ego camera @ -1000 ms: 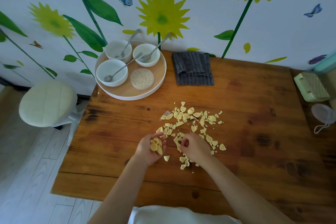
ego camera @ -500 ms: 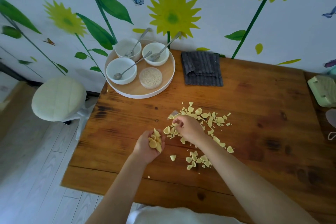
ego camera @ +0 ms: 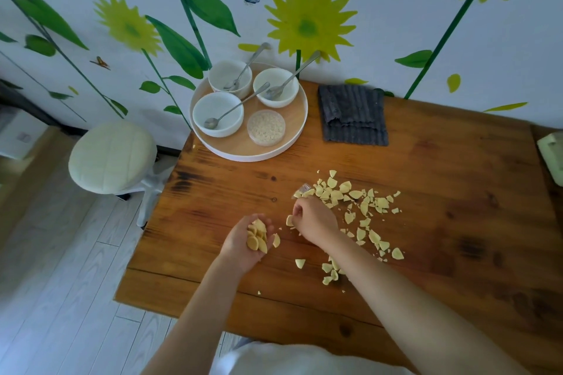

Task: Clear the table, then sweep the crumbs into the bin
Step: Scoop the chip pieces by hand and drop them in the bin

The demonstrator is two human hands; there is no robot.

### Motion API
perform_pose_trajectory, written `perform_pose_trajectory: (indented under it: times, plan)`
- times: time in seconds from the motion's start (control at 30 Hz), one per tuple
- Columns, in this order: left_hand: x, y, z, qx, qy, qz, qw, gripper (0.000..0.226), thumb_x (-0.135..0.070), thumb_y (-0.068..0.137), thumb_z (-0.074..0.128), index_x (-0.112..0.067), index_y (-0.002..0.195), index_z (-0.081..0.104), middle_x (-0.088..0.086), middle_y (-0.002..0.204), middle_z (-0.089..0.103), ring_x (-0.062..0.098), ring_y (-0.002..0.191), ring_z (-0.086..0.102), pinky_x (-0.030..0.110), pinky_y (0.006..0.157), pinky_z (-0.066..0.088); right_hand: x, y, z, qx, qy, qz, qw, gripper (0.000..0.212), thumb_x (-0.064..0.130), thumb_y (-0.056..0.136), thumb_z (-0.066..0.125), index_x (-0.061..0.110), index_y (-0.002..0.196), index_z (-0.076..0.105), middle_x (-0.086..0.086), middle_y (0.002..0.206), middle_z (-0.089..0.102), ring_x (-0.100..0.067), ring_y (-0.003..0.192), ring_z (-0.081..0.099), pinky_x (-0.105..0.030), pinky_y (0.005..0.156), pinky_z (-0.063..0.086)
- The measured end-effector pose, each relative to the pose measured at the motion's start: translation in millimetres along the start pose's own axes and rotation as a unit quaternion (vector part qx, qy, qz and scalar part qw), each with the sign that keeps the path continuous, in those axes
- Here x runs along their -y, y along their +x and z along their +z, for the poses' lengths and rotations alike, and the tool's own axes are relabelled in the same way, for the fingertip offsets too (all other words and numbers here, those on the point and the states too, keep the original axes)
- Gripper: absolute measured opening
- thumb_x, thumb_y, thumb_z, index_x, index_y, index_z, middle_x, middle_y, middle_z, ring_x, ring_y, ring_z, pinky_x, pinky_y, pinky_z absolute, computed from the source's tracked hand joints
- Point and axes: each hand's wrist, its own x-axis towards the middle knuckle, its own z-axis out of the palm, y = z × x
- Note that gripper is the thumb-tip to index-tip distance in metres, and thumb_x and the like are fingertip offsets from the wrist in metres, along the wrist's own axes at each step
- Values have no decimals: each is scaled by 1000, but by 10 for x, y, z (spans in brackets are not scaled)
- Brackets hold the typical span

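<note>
Since a moment earlier, my right hand (ego camera: 315, 219) had crept from the near chips to the pile's far-left edge. On the brown wooden desk (ego camera: 441, 179), pale yellow broken chip crumbs (ego camera: 359, 207) lay scattered, mostly right of both hands. My left hand (ego camera: 248, 242) cupped a heap; the right grip pinched a few pieces. I judged raking inward, then tipping small loads, would spill least.

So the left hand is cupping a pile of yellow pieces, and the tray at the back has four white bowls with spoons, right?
Not quite. The head view shows three white bowls with spoons on the tray, not four; the fourth round thing is a clear tub of pale grains with no spoon. The rest holds: the left hand cups a pile of yellow pieces.
</note>
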Motion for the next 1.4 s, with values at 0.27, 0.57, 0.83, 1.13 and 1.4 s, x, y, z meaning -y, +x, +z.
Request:
perform_pose_trajectory:
  times: [0.27,0.57,0.83,1.13,1.4]
  plan:
    - [22,6,104,22,-37,-18,999,32,-25,98,35,-5,93,58,13,88,59,23,79,57,36,72,49,310,-144,-143,65,234,-61,968,9,24,86,60,16,83,62,-1,81,63,-13,71,57,-29,69,50]
    - [-84,11,19,-28,-31,69,997,29,-12,96,35,-9,79,59,6,77,58,15,69,56,22,57,45,163,-266,231,75,-84,-101,988,35,31,85,63,18,116,53,-1,117,53,-21,101,58,-34,80,48]
    - [-32,7,54,-26,-26,68,997,30,-12,96,34,-7,83,60,9,81,59,17,72,56,25,63,45,-13,-270,232,11,-83,-110,990,15,21,88,55,16,102,57,0,107,52,-18,94,55,-25,68,40]
    - [169,76,361,72,1,-35,997,37,-26,98,29,-8,96,61,13,78,65,23,79,56,33,67,48,-55,-438,-147,-27,133,-124,983,14,26,82,65,22,95,62,6,103,55,-5,70,54,-16,62,44]
    - [179,130,465,37,49,-39,997,25,-13,94,43,-4,77,59,10,70,59,20,66,55,22,42,50,-864,-21,-486,-150,42,92,983,22,20,92,54,20,113,59,-1,118,57,-10,74,56,-22,64,49]
